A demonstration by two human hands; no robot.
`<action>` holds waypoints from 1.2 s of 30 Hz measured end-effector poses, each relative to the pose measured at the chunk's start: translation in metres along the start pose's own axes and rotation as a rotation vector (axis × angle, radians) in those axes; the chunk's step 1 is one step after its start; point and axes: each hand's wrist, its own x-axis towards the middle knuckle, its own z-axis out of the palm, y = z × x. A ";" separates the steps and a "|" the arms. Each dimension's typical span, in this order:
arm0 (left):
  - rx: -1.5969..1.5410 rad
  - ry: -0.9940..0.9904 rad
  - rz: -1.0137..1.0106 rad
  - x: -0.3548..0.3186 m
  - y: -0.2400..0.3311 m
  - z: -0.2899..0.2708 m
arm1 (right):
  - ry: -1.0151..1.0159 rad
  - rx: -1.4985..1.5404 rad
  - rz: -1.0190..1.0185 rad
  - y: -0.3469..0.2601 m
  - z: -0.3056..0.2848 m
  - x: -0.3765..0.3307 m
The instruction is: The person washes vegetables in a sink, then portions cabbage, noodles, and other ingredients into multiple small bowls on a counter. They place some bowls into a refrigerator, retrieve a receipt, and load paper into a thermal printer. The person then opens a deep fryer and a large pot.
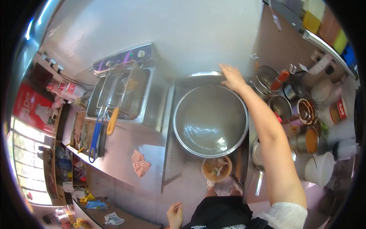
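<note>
The right hand [232, 78] reaches out over the far rim of the large steel bowl [210, 120], fingers spread and lying flat on the rim where it meets the second steel vessel [202, 78] behind it. The bowl sits empty near the middle of the steel tabletop [118, 152], between the deep fryer [126, 95] toward the left edge and the cluster of small steel pots [280, 105] toward the right edge. The left hand [174, 214] hangs low by the body, fingers loosely curled, holding nothing.

To shift this bowl well, I judge that the flat touch should turn into a firm hold on the rim, thumb inside. The wide bowl would tip with 1 hand only, so the left hand should take the near rim. An orange bowl of food [217, 168] sits just below the near rim; keep clear of it.
</note>
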 end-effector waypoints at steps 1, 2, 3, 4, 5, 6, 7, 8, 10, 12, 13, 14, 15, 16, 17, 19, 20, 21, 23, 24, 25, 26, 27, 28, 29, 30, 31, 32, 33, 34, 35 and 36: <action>-0.060 -0.028 0.003 0.000 0.004 0.013 | 0.167 0.088 -0.016 -0.007 0.001 -0.020; 0.061 -0.072 0.069 0.004 0.008 0.022 | 0.247 0.283 0.012 -0.029 -0.004 -0.044; 0.178 -0.122 0.135 0.008 0.012 0.032 | 0.324 0.428 0.019 -0.060 -0.017 -0.074; 0.292 -0.188 0.213 0.011 0.019 0.043 | 0.366 0.592 0.019 -0.075 -0.027 -0.113; 0.318 -0.215 0.268 0.012 0.029 0.053 | 0.338 0.707 0.119 -0.090 -0.040 -0.156; 0.345 -0.224 0.332 0.015 0.040 0.061 | 0.355 0.790 0.241 -0.099 -0.050 -0.197; 0.370 -0.220 0.399 0.017 0.048 0.067 | 0.434 0.899 0.372 -0.099 -0.057 -0.234; 0.351 -0.204 0.396 0.015 0.051 0.072 | 0.594 0.815 0.483 -0.093 -0.072 -0.262; 0.333 -0.266 0.401 0.010 0.053 0.082 | 0.970 0.787 0.570 -0.059 -0.093 -0.290; 0.317 -0.287 0.446 0.003 0.061 0.094 | 0.914 0.755 0.562 -0.020 -0.125 -0.285; 0.319 -0.293 0.483 -0.006 0.065 0.107 | 0.709 0.674 0.557 -0.004 -0.140 -0.285; 0.317 -0.352 0.523 -0.011 0.075 0.118 | 0.457 0.571 0.564 0.018 -0.149 -0.284; 0.317 -0.394 0.562 -0.016 0.078 0.127 | 0.439 0.792 0.468 0.030 -0.143 -0.280; 0.314 -0.438 0.606 -0.018 0.069 0.132 | 0.379 0.967 0.430 0.069 -0.122 -0.282; 0.311 -0.477 0.644 -0.018 0.051 0.131 | 0.282 0.848 0.464 0.074 -0.125 -0.280; 0.348 -0.428 0.577 -0.028 0.016 0.121 | 0.205 0.820 0.491 0.052 -0.144 -0.287; 0.335 -0.390 0.534 -0.032 0.008 0.112 | 0.244 0.671 0.310 0.054 -0.141 -0.297; 0.317 -0.355 0.410 -0.037 0.001 0.100 | 0.246 0.687 0.226 0.041 -0.141 -0.300; 0.273 -0.334 0.162 -0.052 -0.009 0.080 | 0.154 0.682 0.164 0.030 -0.147 -0.308; 0.259 -0.235 0.194 -0.061 -0.024 0.072 | 0.067 0.729 0.105 -0.035 -0.186 -0.303; 0.265 -0.208 0.190 -0.065 -0.029 0.064 | -0.009 0.763 0.064 -0.088 -0.217 -0.299; 0.257 -0.189 0.202 -0.070 -0.039 0.061 | -0.003 0.795 0.047 -0.077 -0.204 -0.302; 0.260 -0.174 0.209 -0.069 -0.041 0.057 | 0.004 0.832 0.042 -0.058 -0.184 -0.295; 0.212 -0.151 0.188 -0.065 -0.041 0.050 | 0.017 0.869 0.044 -0.041 -0.159 -0.296; 0.173 -0.159 0.153 -0.061 -0.038 0.048 | 0.045 0.893 0.098 -0.063 -0.153 -0.289; 0.126 -0.184 0.107 -0.063 -0.040 0.047 | 0.153 0.836 -0.110 -0.066 -0.121 -0.273; 0.105 -0.174 0.085 -0.061 -0.037 0.047 | 0.136 0.847 -0.033 -0.092 -0.111 -0.264; 0.147 -0.164 0.076 -0.064 -0.035 0.040 | -0.071 0.983 0.237 -0.111 -0.102 -0.256; 0.187 -0.173 0.073 -0.065 -0.031 0.035 | -0.088 1.086 0.301 -0.109 -0.060 -0.253; 0.117 -0.181 0.075 -0.067 -0.034 0.031 | -0.017 0.828 0.015 -0.127 -0.048 -0.245; 0.042 -0.197 0.086 -0.065 -0.036 0.028 | -0.156 0.920 0.171 -0.129 -0.030 -0.247; 0.140 -0.205 0.091 -0.061 -0.036 0.025 | -0.115 0.962 0.134 -0.117 0.003 -0.253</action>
